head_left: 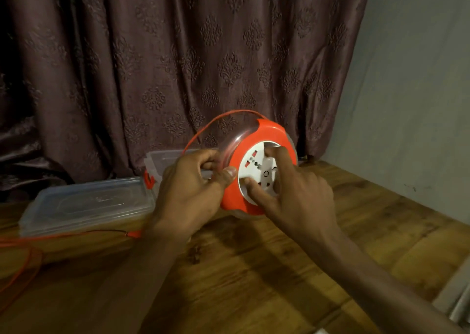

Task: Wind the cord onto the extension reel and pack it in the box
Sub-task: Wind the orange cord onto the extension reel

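Left hand (189, 188) clamps the reel (256, 168) rim; right hand (292, 188) fingers turn its white hub; slack cord (28, 242) trails left of the reel.

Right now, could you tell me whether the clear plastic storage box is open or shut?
Open: the clear plastic storage box has no lid on, and its clear lid lies flat on the wooden table beside it.

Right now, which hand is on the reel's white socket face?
The right hand, fingers in the white face; the left hand grips the reel at its rim.
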